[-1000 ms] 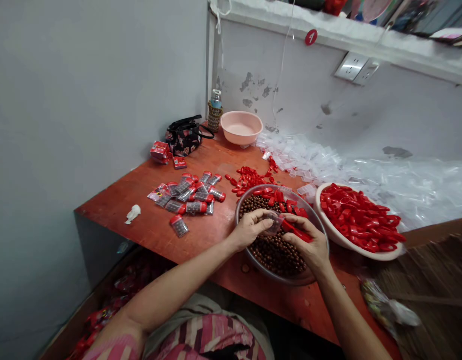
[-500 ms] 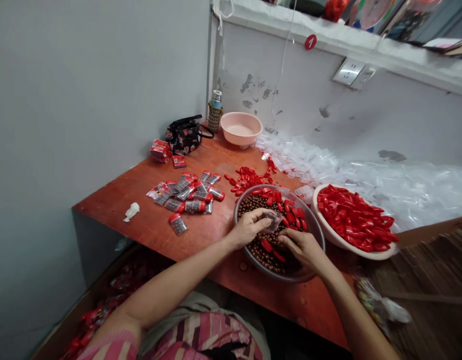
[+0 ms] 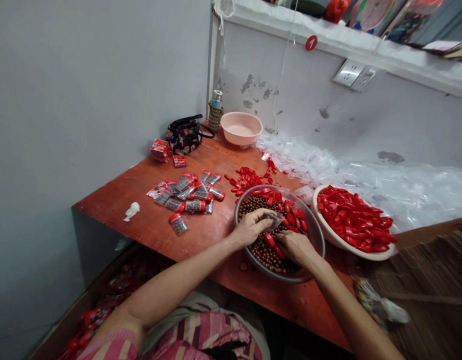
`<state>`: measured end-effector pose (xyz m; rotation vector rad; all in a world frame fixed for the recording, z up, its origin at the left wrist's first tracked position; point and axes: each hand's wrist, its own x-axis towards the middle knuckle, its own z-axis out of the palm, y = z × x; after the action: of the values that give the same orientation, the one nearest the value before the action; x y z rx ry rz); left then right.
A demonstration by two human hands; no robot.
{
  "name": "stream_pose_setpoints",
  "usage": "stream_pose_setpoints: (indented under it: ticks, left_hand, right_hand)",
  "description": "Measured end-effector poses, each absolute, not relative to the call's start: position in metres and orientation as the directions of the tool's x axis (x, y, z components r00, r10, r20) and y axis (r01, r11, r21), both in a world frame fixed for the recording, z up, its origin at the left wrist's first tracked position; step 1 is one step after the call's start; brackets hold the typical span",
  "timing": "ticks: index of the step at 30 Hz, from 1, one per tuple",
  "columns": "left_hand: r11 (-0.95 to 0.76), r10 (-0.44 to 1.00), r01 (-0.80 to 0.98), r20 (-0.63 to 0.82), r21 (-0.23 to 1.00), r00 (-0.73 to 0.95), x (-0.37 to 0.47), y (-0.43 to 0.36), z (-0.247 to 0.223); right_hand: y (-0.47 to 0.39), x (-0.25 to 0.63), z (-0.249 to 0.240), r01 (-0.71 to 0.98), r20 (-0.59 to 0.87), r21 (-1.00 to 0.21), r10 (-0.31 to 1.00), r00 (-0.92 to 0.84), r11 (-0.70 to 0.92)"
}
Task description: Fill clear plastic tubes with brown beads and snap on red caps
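Note:
My left hand (image 3: 253, 227) is closed on a small clear plastic box (image 3: 274, 221), held tilted above a grey bowl (image 3: 321, 235). Brown round balls (image 3: 266, 257) fill much of this bowl, and red plastic caps (image 3: 291, 215) lie on top of them. Inside the bowl, my right hand (image 3: 295, 246) has its fingers bent down among the balls; the fingertips are hidden, and what they pinch, if anything, does not show. Two red pieces (image 3: 269, 240) lie just left of those fingers.
Filled red-capped boxes (image 3: 195, 192) lie in a pile on the red table (image 3: 129, 185). Right of the bowl stands a white basin (image 3: 338, 242) of red caps; behind is a heap of clear boxes (image 3: 366, 180). A pink basin (image 3: 241, 127) and handbag (image 3: 184, 135) stand farther back.
My right hand has moved slightly down and left, its fingertips deeper among the brown balls. The left hand still holds the clear box in nearly the same spot.

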<state>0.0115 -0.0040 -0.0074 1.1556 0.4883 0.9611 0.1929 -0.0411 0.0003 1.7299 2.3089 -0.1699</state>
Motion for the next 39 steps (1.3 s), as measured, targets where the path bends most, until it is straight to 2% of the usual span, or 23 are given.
stream_pose_setpoints:
  ticks: [2, 4, 7, 9, 14, 20, 26, 30, 33, 35, 39]
  left_hand:
    - [0.048, 0.842, -0.358, 0.156, 0.933, 0.517, 0.011, -0.004, -0.008]
    - [-0.015, 0.842, -0.316, 0.182, 0.949, 0.508, 0.011, -0.003, -0.008]
    - [-0.096, 0.839, -0.250, 0.214, 0.964, 0.501, 0.010, -0.003, -0.008]
    - [-0.130, 0.839, -0.220, 0.225, 0.967, 0.496, 0.009, -0.003, -0.007]
    - [-0.180, 0.848, -0.180, 0.245, 0.967, 0.470, 0.008, -0.003, -0.006]
    - [-0.158, 0.870, -0.201, 0.233, 0.967, 0.434, 0.009, -0.004, -0.007]
    - [-0.177, 0.851, -0.216, 0.259, 0.960, 0.457, 0.008, -0.006, -0.004]
    - [-0.159, 0.852, -0.232, 0.253, 0.959, 0.458, 0.009, -0.005, -0.006]
    - [-0.146, 0.864, -0.227, 0.236, 0.963, 0.445, 0.009, -0.005, -0.008]
    - [-0.162, 0.866, -0.207, 0.240, 0.965, 0.440, 0.009, -0.005, -0.007]
    - [-0.222, 0.859, -0.131, 0.257, 0.966, 0.443, 0.006, -0.006, -0.002]
  right_hand:
    - [-0.040, 0.196, 0.007, 0.967, -0.180, -0.024, 0.951, -0.253, 0.253]
    - [-0.038, 0.199, 0.018, 0.946, 0.013, -0.222, 0.971, -0.239, 0.236]
    - [-0.038, 0.196, 0.040, 0.787, 0.273, -0.542, 0.947, -0.168, 0.295]
    - [-0.037, 0.188, 0.052, 0.698, 0.342, -0.627, 0.927, -0.152, 0.346]
    - [-0.037, 0.174, 0.059, 0.666, 0.338, -0.636, 0.917, -0.212, 0.389]
    - [-0.041, 0.188, 0.049, 0.738, 0.346, -0.610, 0.935, -0.078, 0.287]
    - [-0.043, 0.183, 0.025, 0.895, -0.020, -0.395, 0.973, -0.231, 0.205]
    - [-0.044, 0.172, 0.010, 0.926, -0.131, -0.333, 0.964, -0.231, 0.177]
    - [-0.045, 0.174, 0.006, 0.922, -0.162, -0.358, 0.962, -0.219, 0.149]
    - [-0.046, 0.180, 0.007, 0.901, -0.133, -0.417, 0.972, -0.195, 0.123]
    - [-0.048, 0.200, 0.016, 0.793, 0.102, -0.597, 0.992, -0.077, 0.123]
